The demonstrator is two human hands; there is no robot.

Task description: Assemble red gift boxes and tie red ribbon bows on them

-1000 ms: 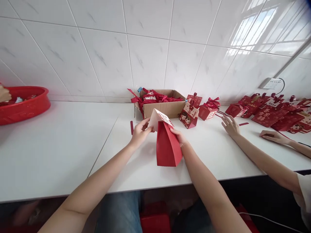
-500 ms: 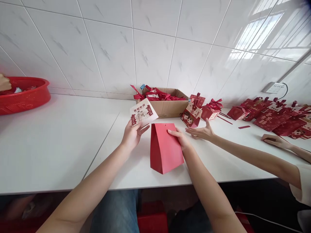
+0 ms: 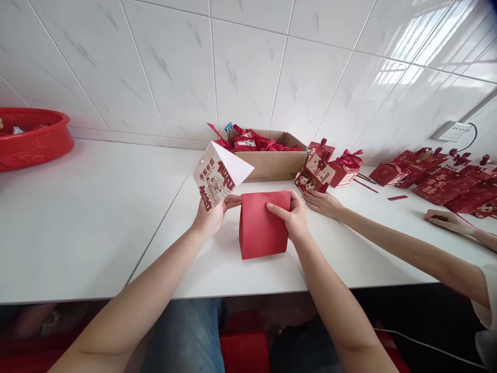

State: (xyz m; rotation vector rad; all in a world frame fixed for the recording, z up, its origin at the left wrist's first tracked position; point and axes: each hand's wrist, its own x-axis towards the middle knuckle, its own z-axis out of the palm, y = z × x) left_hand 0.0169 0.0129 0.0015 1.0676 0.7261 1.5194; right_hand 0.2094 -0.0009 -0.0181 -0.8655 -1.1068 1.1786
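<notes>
My left hand (image 3: 212, 215) holds a folded white card (image 3: 215, 178) with red characters and a printed couple; its plain white flap stands out to the right. Fingertips of that hand reach the upper left edge of a red paper bag (image 3: 264, 228). Gripping the bag's upper right side is my right hand (image 3: 293, 215), thumb on the front and fingers behind. The bag hangs upright over the white table (image 3: 186, 259), its top edge pressed flat, with a small hole near the middle of that edge.
Behind the bag sits a cardboard box (image 3: 267, 165) of red ribboned items. Decorated red boxes (image 3: 345, 167) line the wall rightward. Another person's hand (image 3: 324, 203) touches one; a second hand (image 3: 448, 220) rests farther right. A red basket (image 3: 34, 145) stands at left.
The card has turned more upright and its flap has opened. My left fingertips have reached the red bag, which has turned to face me. The other person's hand has lowered beside a decorated box.
</notes>
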